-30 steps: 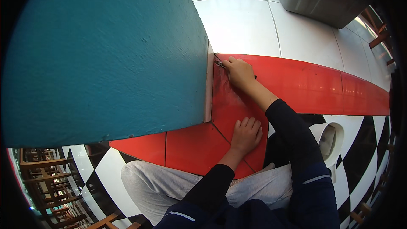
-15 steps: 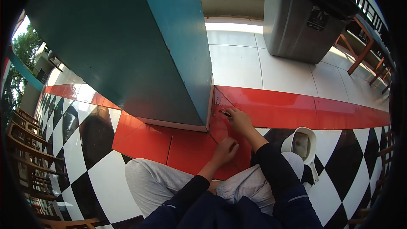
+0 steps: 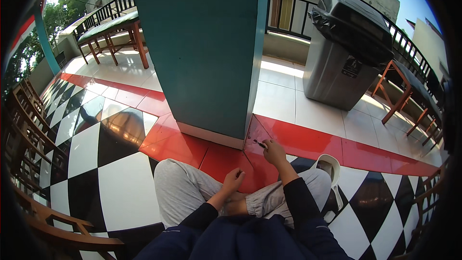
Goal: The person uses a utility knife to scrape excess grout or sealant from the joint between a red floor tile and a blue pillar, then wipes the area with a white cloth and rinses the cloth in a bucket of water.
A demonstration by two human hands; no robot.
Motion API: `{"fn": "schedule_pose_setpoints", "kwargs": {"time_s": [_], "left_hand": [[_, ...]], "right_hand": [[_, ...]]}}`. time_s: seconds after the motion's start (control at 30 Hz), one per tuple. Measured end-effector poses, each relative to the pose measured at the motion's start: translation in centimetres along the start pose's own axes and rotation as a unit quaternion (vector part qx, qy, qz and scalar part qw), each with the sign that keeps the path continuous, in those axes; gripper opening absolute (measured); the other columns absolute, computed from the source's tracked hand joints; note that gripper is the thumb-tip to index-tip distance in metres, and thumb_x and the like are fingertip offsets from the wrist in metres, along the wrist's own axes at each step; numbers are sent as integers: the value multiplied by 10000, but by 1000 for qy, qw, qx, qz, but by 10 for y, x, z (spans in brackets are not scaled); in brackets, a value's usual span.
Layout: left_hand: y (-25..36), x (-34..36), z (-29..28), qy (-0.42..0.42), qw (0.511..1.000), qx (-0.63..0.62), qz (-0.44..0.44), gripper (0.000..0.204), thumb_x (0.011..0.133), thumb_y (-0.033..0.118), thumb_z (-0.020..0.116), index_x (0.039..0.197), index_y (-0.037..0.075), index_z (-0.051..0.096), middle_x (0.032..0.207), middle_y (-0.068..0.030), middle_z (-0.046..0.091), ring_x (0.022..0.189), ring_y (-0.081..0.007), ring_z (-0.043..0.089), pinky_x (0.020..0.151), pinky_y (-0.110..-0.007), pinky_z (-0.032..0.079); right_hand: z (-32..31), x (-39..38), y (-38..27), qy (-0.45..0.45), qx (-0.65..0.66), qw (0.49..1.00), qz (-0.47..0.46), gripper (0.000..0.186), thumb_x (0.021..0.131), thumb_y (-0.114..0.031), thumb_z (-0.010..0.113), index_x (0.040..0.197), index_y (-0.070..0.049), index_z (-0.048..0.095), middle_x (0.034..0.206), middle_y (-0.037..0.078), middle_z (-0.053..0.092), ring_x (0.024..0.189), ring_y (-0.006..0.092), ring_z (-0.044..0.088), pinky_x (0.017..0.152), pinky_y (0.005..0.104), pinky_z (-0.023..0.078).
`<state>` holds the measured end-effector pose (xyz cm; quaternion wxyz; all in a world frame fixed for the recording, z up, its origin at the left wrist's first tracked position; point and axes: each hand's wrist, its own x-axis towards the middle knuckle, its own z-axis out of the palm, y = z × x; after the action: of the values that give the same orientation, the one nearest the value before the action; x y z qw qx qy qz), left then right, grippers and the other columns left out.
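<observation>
My right hand (image 3: 274, 151) is closed on a small metal tool with a dark part (image 3: 261, 143), held just above the red tile border (image 3: 216, 163) beside the base of the teal pillar (image 3: 204, 58). The pillar has a pale skirting along its foot. My left hand (image 3: 233, 180) is lower and to the left, near my legs, its fingers curled with nothing visible in them. A white long-handled dipper (image 3: 336, 192) lies by my right knee; its inside looks greyish.
A grey bin (image 3: 327, 77) with a black liner stands behind on white tiles. Benches (image 3: 108, 31) are near the black railing (image 3: 293, 14). Wooden chairs (image 3: 57, 226) line the left and right edges. Checkered tiles (image 3: 122, 188) surround me.
The view has tilted up, revealing railing, benches and bin. My left hand has drawn back toward my legs, fingers more curled. My right hand still holds the tool.
</observation>
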<state>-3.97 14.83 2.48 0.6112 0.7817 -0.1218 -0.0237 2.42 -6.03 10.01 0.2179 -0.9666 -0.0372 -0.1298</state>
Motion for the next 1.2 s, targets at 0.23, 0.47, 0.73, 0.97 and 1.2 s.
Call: {"fn": "schedule_pose_setpoints", "kwargs": {"time_s": [0.23,0.47,0.73,0.97,1.2], "left_hand": [[-7,-12,-8,-43,996,-72,-35,192,896,189,567,888,-3,562,763,-74,613,720,-136,588,678,-285,470],[-3,-12,-11,-60,990,-124,-42,225,927,213,534,834,8,549,711,-34,565,672,-106,536,649,-264,449],[11,0,-7,-174,968,-110,-145,381,976,307,464,690,55,477,630,59,390,588,-68,353,542,-255,326],[12,16,-10,-200,920,-158,-298,365,978,318,460,661,138,445,606,92,342,532,-26,278,477,-226,233],[11,19,-5,-220,879,-199,-374,346,979,312,447,668,166,402,592,98,295,513,-38,259,472,-226,221]], "right_hand": [[-33,10,-35,16,-4,1000,5,209,826,-234,611,999,-118,623,877,134,610,817,357,611,676,453,490],[-6,-16,-10,-57,-9,996,64,204,857,-286,574,976,-126,618,881,135,638,850,348,618,682,473,479],[52,-11,25,-164,4,982,92,168,865,-230,531,965,-103,576,916,146,635,877,373,603,712,486,465],[91,3,26,-79,43,993,73,144,831,-187,555,951,-127,605,893,142,593,841,361,586,691,475,467],[104,37,26,39,34,994,99,139,821,-160,599,951,-144,646,855,121,549,814,340,560,656,454,465]]}}
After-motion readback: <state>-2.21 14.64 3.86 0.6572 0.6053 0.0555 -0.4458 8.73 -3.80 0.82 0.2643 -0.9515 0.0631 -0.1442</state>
